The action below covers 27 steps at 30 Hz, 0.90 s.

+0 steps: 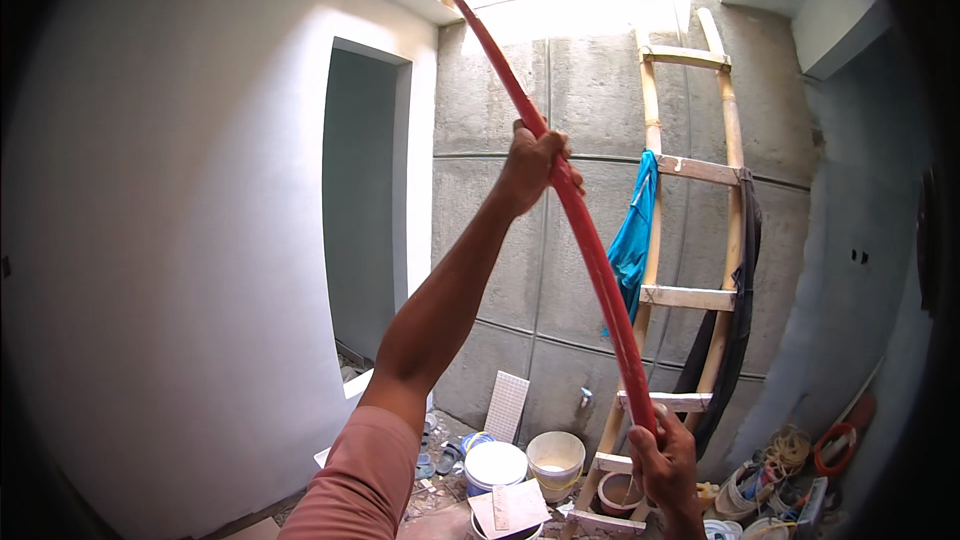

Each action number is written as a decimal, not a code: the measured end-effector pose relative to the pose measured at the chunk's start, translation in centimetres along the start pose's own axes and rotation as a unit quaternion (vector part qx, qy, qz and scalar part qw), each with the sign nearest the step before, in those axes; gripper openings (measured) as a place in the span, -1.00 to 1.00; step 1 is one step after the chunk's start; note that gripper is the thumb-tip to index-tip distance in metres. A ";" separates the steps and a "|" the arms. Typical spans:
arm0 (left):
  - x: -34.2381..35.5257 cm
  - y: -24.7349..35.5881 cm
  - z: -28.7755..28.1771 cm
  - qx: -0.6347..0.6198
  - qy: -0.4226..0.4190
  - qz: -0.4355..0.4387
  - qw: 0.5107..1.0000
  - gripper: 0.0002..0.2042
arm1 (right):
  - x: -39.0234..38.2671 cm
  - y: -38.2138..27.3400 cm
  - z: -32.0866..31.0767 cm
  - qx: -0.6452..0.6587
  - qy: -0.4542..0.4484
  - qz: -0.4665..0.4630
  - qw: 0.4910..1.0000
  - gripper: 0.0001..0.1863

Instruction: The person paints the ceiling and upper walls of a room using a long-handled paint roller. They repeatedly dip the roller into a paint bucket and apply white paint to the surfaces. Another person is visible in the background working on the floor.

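Note:
A long red pole (600, 275) slants across the view, its thin dark tip reaching up toward the ceiling at the upper left. Whatever the tip carries, if anything, lies outside the picture. My left hand (535, 168) is wrapped round the middle of the pole with the arm stretched upward. Lower down and to the right, my right hand (665, 460) grips the pole's near end. Behind the pole, a bamboo ladder (650, 120) with wooden rungs leans against a grey concrete wall (490, 240).
A blue cloth (632, 235) and dark cloth (745, 250) hang on the ladder. Below stand a white bucket (556, 460), a lidded bucket (495, 462) and a brown bucket (620, 492). Tools and rope (787, 450) clutter the right corner. A doorway (360, 200) opens in the white wall (200, 240).

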<state>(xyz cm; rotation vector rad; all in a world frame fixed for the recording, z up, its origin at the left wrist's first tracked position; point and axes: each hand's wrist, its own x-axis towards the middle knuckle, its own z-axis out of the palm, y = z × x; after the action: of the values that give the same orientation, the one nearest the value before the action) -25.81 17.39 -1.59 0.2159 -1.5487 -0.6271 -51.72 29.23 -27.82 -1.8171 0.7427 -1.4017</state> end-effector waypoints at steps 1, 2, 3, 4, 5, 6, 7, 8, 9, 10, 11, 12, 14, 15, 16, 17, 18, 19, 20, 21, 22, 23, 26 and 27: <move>-0.6 0.1 1.1 0.010 -0.006 -0.001 1.000 -0.68 | -1.2 -0.5 -0.8 0.028 0.001 0.022 0.999 -0.63; -1.1 -0.4 2.5 0.014 -0.015 -0.005 1.000 -0.66 | -2.4 -0.6 -1.7 0.053 0.008 0.048 0.997 -0.62; -1.2 -0.7 4.7 -0.006 -0.036 -0.008 0.999 -0.65 | -4.2 -0.5 -3.2 0.017 0.027 0.035 0.999 -0.63; -1.7 -0.7 6.1 -0.011 -0.050 -0.011 0.999 -0.64 | -5.7 0.9 -4.8 -0.010 0.032 0.020 0.999 -0.63; -2.4 -0.7 7.2 -0.009 -0.067 -0.013 0.998 -0.62 | -6.8 2.3 -6.0 -0.030 0.030 0.006 0.999 -0.63; -3.2 -0.6 8.1 0.003 -0.075 -0.023 0.997 -0.60 | -7.6 3.1 -6.7 -0.024 0.033 0.004 0.999 -0.62; -4.0 -0.4 9.2 0.001 -0.086 -0.030 0.996 -0.59 | -8.4 3.5 -7.2 -0.018 0.037 0.004 0.999 -0.61; -4.7 -0.4 10.3 -0.002 -0.099 -0.038 0.994 -0.57 | -9.4 4.1 -7.8 -0.013 0.044 0.004 0.999 -0.61; -5.4 -0.3 11.2 0.002 -0.111 -0.038 0.993 -0.57 | -10.3 4.6 -8.4 -0.003 0.040 0.013 0.999 -0.60; -6.1 -0.2 11.9 0.008 -0.123 -0.038 0.992 -0.56 | -11.1 5.1 -8.9 0.007 0.035 0.022 0.999 -0.59; -6.9 -0.4 13.0 -0.004 -0.139 -0.052 0.989 -0.57 | -12.2 5.8 -9.5 0.015 0.039 0.033 0.999 -0.58; -7.7 -1.0 13.7 -0.014 -0.142 -0.048 0.989 -0.59 | -13.1 6.4 -9.8 0.005 0.047 0.042 0.998 -0.56; -9.0 -1.4 14.9 -0.028 -0.158 -0.054 0.985 -0.59 | -15.0 7.8 -10.4 -0.017 0.061 0.055 0.996 -0.54; -9.7 -1.2 15.0 -0.012 -0.159 -0.058 0.985 -0.58 | -15.5 8.8 -10.2 -0.012 0.068 0.054 0.996 -0.52; -10.3 -1.0 15.1 0.004 -0.160 -0.062 0.985 -0.57 | -15.8 9.6 -10.4 0.012 0.058 0.057 0.997 -0.52; -10.7 -0.9 15.0 0.021 -0.162 -0.068 0.984 -0.56 | -16.0 9.3 -9.6 0.038 0.049 0.061 0.996 -0.52; -10.9 -0.8 14.8 0.026 -0.157 -0.070 0.985 -0.55 | -16.0 9.2 -8.9 0.064 0.039 0.064 0.995 -0.52; -11.1 -0.7 14.5 0.030 -0.153 -0.071 0.985 -0.55 | -15.9 9.4 -8.6 0.097 0.029 0.054 0.993 -0.52; -11.2 -0.7 14.3 0.031 -0.148 -0.076 0.986 -0.54 | -15.6 9.6 -8.6 0.075 0.036 0.053 0.995 -0.53; -11.0 -0.7 13.9 0.043 -0.137 -0.072 0.987 -0.55 | -15.0 10.1 -8.6 0.053 0.043 0.051 0.996 -0.54; -10.4 -0.7 13.4 0.054 -0.126 -0.069 0.988 -0.55 | -14.3 10.6 -8.5 0.031 0.049 0.049 0.997 -0.55; -9.9 -0.6 12.8 0.065 -0.114 -0.066 0.989 -0.56 | -13.5 11.3 -8.3 0.035 0.050 0.055 0.997 -0.58; -8.5 0.1 10.8 0.050 -0.097 -0.065 0.992 -0.59 | -10.9 10.9 -7.2 0.052 0.038 0.067 0.996 -0.63; -8.0 -0.4 9.8 0.047 -0.080 -0.066 0.993 -0.58 | -9.5 8.4 -5.8 0.061 0.029 0.073 0.995 -0.65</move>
<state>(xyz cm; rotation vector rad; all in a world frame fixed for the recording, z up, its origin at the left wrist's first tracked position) -34.59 23.52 -8.27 0.3488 -1.7306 -0.6902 -59.81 30.77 -39.09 -1.6012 0.7871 -1.3780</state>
